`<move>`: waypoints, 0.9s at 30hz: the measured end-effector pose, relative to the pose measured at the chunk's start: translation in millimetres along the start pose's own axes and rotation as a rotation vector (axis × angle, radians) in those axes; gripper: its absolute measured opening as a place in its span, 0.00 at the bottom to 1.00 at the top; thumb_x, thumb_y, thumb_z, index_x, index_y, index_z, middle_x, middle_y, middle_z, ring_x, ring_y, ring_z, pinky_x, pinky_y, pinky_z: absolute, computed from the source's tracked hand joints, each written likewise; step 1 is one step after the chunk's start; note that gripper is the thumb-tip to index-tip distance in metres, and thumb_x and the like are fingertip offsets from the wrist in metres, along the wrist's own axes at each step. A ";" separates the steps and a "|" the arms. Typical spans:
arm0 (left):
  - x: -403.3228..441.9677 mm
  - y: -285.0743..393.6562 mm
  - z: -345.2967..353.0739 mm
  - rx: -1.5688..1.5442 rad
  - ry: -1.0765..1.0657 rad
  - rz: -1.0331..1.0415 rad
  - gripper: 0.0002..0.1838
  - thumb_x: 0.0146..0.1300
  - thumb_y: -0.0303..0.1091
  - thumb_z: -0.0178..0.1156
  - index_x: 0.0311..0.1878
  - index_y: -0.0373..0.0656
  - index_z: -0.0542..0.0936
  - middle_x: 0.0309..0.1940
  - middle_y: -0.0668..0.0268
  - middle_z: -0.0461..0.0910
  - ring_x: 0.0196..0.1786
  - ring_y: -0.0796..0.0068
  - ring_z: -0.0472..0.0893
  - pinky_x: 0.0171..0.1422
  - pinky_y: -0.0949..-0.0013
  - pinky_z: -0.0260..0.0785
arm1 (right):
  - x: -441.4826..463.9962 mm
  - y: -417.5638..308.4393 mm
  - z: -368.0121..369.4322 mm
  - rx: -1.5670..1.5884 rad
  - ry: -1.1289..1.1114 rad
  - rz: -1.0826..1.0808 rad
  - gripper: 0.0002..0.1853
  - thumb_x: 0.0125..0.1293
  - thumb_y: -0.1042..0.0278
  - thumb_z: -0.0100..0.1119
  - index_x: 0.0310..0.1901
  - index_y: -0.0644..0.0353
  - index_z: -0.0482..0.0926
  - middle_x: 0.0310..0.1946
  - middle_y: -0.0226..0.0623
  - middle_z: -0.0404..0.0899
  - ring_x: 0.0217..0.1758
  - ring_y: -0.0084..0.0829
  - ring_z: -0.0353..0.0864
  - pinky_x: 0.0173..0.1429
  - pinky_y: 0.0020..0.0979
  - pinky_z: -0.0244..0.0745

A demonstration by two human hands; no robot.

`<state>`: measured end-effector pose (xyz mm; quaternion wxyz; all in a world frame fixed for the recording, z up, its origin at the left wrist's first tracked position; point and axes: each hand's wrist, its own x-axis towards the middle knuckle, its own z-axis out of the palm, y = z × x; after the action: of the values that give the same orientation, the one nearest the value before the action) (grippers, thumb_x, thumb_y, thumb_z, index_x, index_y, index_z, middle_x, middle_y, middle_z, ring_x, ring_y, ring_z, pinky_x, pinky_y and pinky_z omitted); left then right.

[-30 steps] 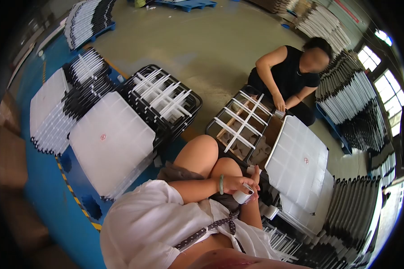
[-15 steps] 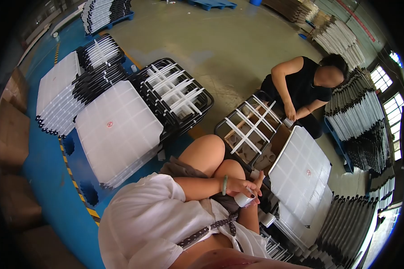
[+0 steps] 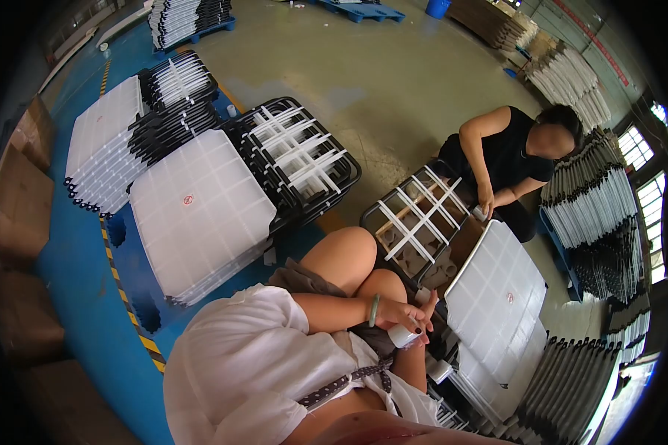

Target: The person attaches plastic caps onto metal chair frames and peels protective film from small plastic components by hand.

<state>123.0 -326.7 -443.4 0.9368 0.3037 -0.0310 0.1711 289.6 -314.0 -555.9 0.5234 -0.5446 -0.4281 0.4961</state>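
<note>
My left hand (image 3: 395, 314), below a pale green bangle, is closed around a small white roll (image 3: 403, 336) that looks like tape or film. Dark-nailed fingers lie over its side. My right hand (image 3: 427, 308) is right beside it, with at least one finger stretched upward; the rest is partly hidden behind the left hand and the roll. Both hands are over my lap. Just beyond them, a black-framed panel with white slats (image 3: 415, 219) lies across an open cardboard box (image 3: 464, 248) that holds pale, curled pieces.
A co-worker (image 3: 508, 152) in black crouches across the box, hands at a small white object. White panels (image 3: 497, 285) lean at my right. Stacked white panels (image 3: 200, 208) and black frames (image 3: 297, 152) stand on my left. More folded stacks (image 3: 593, 200) stand beyond.
The view has shifted slightly. My left hand has turned the white roll a little, so its open end no longer shows. The right finger stays raised.
</note>
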 end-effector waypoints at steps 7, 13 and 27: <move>-1.9 1.1 6.6 -0.030 0.011 0.033 0.28 0.55 0.28 0.63 0.57 0.35 0.62 0.50 0.52 0.75 0.51 0.65 0.77 0.58 0.63 0.67 | -3.3 -1.9 -1.5 -0.034 -0.014 -0.060 0.32 0.68 0.48 0.38 0.69 0.53 0.49 0.67 0.39 0.52 0.70 0.32 0.50 0.71 0.27 0.42; -2.1 2.2 7.3 -0.015 0.012 0.015 0.30 0.56 0.30 0.63 0.58 0.34 0.61 0.50 0.54 0.75 0.53 0.64 0.76 0.58 0.62 0.67 | -4.2 -2.3 -3.7 -0.070 -0.037 -0.101 0.32 0.68 0.49 0.38 0.69 0.54 0.49 0.67 0.39 0.52 0.70 0.32 0.50 0.71 0.28 0.43; -2.1 -1.2 6.1 0.037 0.029 0.056 0.29 0.56 0.30 0.63 0.58 0.33 0.61 0.50 0.53 0.76 0.52 0.66 0.76 0.57 0.62 0.68 | -7.8 -1.3 -2.0 -0.124 -0.103 -0.176 0.33 0.68 0.51 0.38 0.70 0.55 0.47 0.68 0.39 0.50 0.71 0.33 0.49 0.72 0.29 0.43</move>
<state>121.7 -331.7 -439.4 0.9262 0.3174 -0.0228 0.2022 290.5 -321.9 -553.9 0.5074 -0.5100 -0.5307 0.4480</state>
